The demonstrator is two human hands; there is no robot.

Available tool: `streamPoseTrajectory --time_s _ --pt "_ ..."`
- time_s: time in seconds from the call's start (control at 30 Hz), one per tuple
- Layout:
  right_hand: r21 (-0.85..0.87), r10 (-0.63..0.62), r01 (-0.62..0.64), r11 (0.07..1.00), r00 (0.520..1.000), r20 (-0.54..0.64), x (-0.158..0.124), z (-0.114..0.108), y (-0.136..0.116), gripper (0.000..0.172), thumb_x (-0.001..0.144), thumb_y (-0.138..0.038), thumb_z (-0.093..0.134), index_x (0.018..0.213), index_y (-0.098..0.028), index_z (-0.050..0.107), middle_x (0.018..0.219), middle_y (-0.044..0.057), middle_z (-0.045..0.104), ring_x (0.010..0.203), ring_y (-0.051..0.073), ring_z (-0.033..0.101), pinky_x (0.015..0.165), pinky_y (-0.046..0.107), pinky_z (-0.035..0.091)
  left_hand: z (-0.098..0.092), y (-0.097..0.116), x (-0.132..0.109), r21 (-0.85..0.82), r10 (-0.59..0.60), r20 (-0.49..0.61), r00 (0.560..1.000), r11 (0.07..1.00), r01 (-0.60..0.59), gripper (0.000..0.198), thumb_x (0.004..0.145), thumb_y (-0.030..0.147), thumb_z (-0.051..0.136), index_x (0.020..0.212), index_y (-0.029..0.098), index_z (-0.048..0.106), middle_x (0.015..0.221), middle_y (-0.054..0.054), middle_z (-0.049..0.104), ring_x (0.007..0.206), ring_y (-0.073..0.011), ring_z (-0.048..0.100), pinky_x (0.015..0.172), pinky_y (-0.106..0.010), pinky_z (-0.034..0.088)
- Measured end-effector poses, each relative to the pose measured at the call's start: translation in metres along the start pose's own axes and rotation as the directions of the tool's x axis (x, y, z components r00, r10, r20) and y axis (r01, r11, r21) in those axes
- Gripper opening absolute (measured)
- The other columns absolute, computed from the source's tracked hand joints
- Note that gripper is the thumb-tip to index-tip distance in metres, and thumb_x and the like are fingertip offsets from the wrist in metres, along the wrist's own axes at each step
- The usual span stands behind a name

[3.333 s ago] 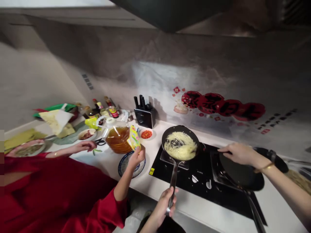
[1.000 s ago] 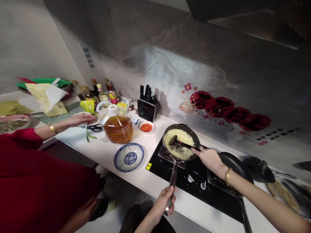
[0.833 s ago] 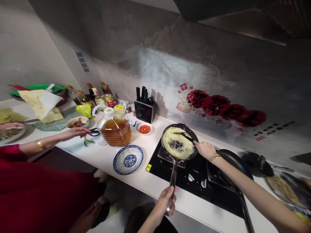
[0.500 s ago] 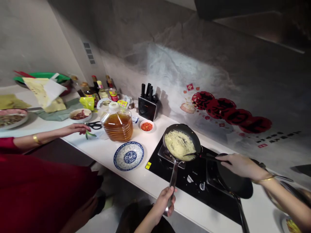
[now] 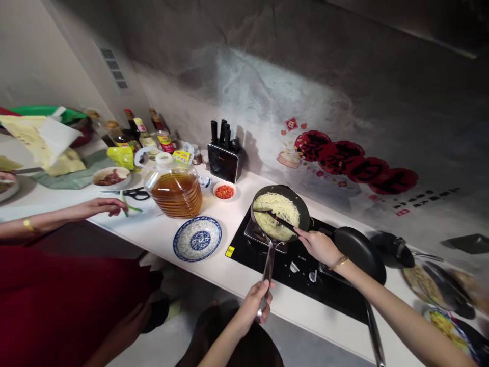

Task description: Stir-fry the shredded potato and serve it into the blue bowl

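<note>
My left hand (image 5: 256, 302) is wrapped round the metal handle of a dark wok (image 5: 301, 204) on the black cooktop (image 5: 244, 265). Pale shredded food (image 5: 284, 204), like potato strips, lies in the wok. My right hand (image 5: 319, 247) grips the black handle of a spatula (image 5: 283, 221), whose head is among the shreds at the wok's left side. A blue-and-white plate (image 5: 198, 239) rests on the counter left of the cooktop. Behind it stand a big jug of amber oil (image 5: 175, 193) and a small bowl of chopped red chili (image 5: 224, 191).
A second black pan (image 5: 359, 250) sits on the right burner, its handle toward me. At left, a co-worker's hand (image 5: 103, 206) holds a green strip near scissors (image 5: 136, 193). A knife block (image 5: 224, 160) and several sauce bottles line the wall; a plate of yellow food (image 5: 451, 329) is at lower right.
My right hand has moved left toward the wok, carrying the spatula's head across the shreds to the left side. My left hand keeps hold of the handle. The view has shifted slightly right.
</note>
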State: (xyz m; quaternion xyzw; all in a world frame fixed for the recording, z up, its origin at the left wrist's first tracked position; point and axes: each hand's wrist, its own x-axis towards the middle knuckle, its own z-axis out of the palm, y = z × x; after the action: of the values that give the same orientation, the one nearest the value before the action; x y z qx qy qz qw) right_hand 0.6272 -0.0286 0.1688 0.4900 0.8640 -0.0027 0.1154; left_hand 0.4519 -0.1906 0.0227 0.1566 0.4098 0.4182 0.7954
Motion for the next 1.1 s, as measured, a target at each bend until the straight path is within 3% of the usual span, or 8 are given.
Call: streamPoseTrajectory --time_s 0.17,0.27,0.37,0.47,0.57,0.73,0.93,1.1 --pt "-0.355 0.007 0.022 0.935 0.997 0.079 -0.043 -0.028 0.03 0.051 0.088 -0.014 0.04 0.136 -0.028 0.047 0.086 0.011 0.069 0.061 0.017 0.065 0.053 0.023 0.044 0.002 0.001 -0.002 0.006 -0.006 0.0 1.0 1.0 0.006 0.056 0.072 0.066 0.056 0.097 0.016 0.05 0.058 0.007 0.05 0.029 -0.0059 0.04 0.029 -0.02 0.025" --pt "-0.357 0.043 -0.02 0.934 0.997 0.058 -0.056 -0.043 0.057 0.043 0.09 -0.02 0.039 0.129 -0.025 0.056 0.082 0.011 0.07 0.066 0.018 0.066 0.056 0.024 0.045 0.002 0.001 -0.003 -0.004 -0.005 0.002 1.0 1.0 0.005 0.056 0.072 0.066 0.055 0.097 0.016 0.051 0.059 0.007 0.05 0.029 -0.0057 0.04 0.03 -0.02 0.025" --pt "-0.279 -0.025 0.054 0.959 0.994 0.107 -0.063 -0.049 0.062 0.04 0.093 -0.027 0.036 0.125 -0.028 0.059 0.077 0.007 0.071 0.067 0.017 0.066 0.057 0.023 0.045 0.002 0.002 -0.004 0.009 -0.005 0.004 1.0 1.0 0.005 0.054 0.075 0.065 0.053 0.098 0.016 0.051 0.06 0.007 0.051 0.03 -0.0052 0.041 0.031 -0.019 0.025" --pt "-0.329 -0.073 0.11 0.938 0.99 0.122 -0.051 -0.041 0.044 0.043 0.093 -0.027 0.035 0.133 -0.031 0.051 0.078 0.007 0.07 0.064 0.017 0.065 0.054 0.023 0.043 0.001 0.002 -0.004 0.018 -0.008 0.001 1.0 1.0 0.008 0.053 0.076 0.065 0.052 0.098 0.017 0.052 0.061 0.007 0.05 0.031 -0.0048 0.041 0.031 -0.019 0.025" --pt "-0.383 -0.005 0.022 0.923 0.999 0.046 -0.011 -0.026 0.024 0.044 0.094 -0.028 0.034 0.137 -0.031 0.045 0.086 0.009 0.069 0.065 0.016 0.066 0.054 0.022 0.042 0.0 0.002 -0.004 0.005 -0.002 0.001 1.0 1.0 0.002 0.052 0.076 0.064 0.052 0.098 0.017 0.052 0.061 0.007 0.05 0.031 -0.0047 0.041 0.031 -0.019 0.025" --pt "-0.224 0.197 -0.186 0.957 0.98 0.028 0.036 -0.015 0.033 0.042 0.094 -0.032 0.035 0.133 -0.027 0.051 0.095 0.012 0.071 0.083 0.021 0.068 0.069 0.029 0.048 0.002 0.004 -0.007 -0.02 -0.011 -0.015 1.0 1.0 0.011 0.058 0.075 0.068 0.05 0.099 0.016 0.053 0.059 0.006 0.051 0.032 -0.0061 0.042 0.032 -0.02 0.026" --pt "0.146 0.092 -0.114 0.983 0.985 0.149 -0.016 -0.043 0.078 0.04 0.091 -0.031 0.038 0.122 -0.023 0.063 0.109 0.006 0.07 0.097 0.022 0.065 0.086 0.03 0.046 0.007 0.007 -0.011 0.015 0.002 -0.083 0.997 1.0 0.0 0.063 0.073 0.07 0.049 0.098 0.013 0.053 0.06 0.002 0.056 0.035 -0.0089 0.047 0.035 -0.022 0.031" --pt "0.031 0.164 -0.168 0.985 0.979 0.119 -0.009 -0.057 0.092 0.042 0.093 -0.036 0.033 0.121 -0.024 0.063 0.117 0.006 0.066 0.105 0.023 0.062 0.092 0.033 0.043 0.007 0.008 -0.011 0.012 0.003 -0.072 0.997 1.0 -0.002 0.064 0.073 0.071 0.048 0.099 0.013 0.053 0.06 0.003 0.056 0.034 -0.0081 0.045 0.034 -0.021 0.028"
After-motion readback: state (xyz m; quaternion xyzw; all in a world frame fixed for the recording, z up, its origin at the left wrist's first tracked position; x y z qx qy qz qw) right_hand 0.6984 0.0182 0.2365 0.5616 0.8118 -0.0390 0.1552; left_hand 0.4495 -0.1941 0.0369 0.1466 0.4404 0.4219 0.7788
